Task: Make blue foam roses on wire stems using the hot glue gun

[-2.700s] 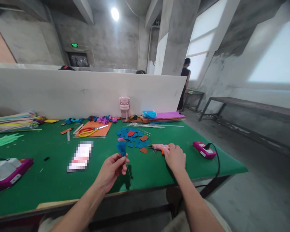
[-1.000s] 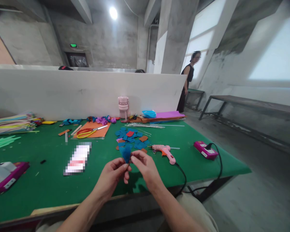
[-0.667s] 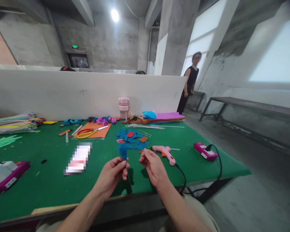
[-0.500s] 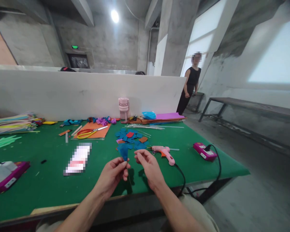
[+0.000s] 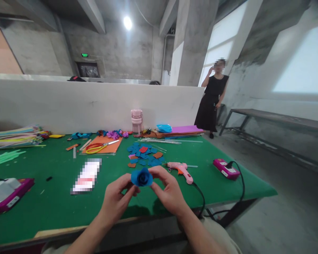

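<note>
A blue felt rose (image 5: 142, 177) faces me above the near edge of the green table (image 5: 53, 201). My left hand (image 5: 116, 201) pinches it from below on the left. My right hand (image 5: 167, 189) grips its right side with thumb and fingers. Behind the rose lies a heap of blue, red and brown felt petals (image 5: 144, 154). A pink glue gun (image 5: 180, 169) rests on the table just right of my right hand, its black cord running off the front edge.
Yellow-handled scissors (image 5: 97, 147) lie on an orange sheet. A magenta power strip (image 5: 225, 169) sits at the right edge, another magenta box (image 5: 7, 192) at the left. Foam sheets (image 5: 14, 135) are stacked far left. A white partition (image 5: 90, 104) backs the table. A person in black (image 5: 211, 100) stands beyond.
The glue gun was set down and my right hand came to the felt piece. The piece has turned from a pointed cone held upright into a rose facing me, gripped by both hands. The person beyond walked closer.
</note>
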A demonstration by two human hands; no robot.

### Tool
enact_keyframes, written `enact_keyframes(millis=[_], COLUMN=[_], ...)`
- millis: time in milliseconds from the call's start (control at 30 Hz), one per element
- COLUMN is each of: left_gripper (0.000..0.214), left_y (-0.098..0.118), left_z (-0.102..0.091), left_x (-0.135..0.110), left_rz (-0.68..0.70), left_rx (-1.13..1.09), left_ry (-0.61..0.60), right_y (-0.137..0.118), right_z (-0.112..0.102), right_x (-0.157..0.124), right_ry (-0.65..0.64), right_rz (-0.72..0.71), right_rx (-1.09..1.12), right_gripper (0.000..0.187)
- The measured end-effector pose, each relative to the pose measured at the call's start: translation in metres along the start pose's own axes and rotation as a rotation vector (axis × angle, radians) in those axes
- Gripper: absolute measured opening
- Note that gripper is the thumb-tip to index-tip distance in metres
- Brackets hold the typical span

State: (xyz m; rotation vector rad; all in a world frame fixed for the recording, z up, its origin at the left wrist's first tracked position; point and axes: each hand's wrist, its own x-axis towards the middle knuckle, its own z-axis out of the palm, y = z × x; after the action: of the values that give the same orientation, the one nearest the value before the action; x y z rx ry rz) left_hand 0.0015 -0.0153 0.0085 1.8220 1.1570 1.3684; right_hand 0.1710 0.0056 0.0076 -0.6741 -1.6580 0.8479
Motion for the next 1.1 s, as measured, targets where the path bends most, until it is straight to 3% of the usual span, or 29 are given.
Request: enact_keyframes(millis=[67,167,367,467,633,1100], left_gripper=[0.008,0.014,0.015,0.018,0.02,0.018], left_y=[0.001,-0.004,-0.02,-0.025,-0.029,-0.033], left_z=[-0.003,-0.003,-0.004,-0.007,-0.007,-0.005], left_x=[0.001,0.004,0.008,0.008,0.008,0.007], left_rz=[0.046,-0.012,-0.005,0.046,0.126,0.206], left_rx=[0.052,0.036,0.124,0.182,0.281,0.361], left_ry=[0.051,0.127,0.239,0.265,0.288,0.278], right_y=[0.001,0.006,0.009,0.005,0.003,0.003], right_z=[-0.001,0.004,0.023,0.028,0.031,0.033], right_x=[0.0,-0.001,-0.008,-0.011,-0.012,-0.01], right_ry=[0.068,0.134,0.038,-0.002,0.05,0.076], right_rz=[0.116,0.318,0.573,0.621,0.624,0.74], right_rx=[0.07,0.203,0.642,0.822,0.904,0.794], right_gripper=[0.015,0.012,0.018,0.019,0.025,0.024])
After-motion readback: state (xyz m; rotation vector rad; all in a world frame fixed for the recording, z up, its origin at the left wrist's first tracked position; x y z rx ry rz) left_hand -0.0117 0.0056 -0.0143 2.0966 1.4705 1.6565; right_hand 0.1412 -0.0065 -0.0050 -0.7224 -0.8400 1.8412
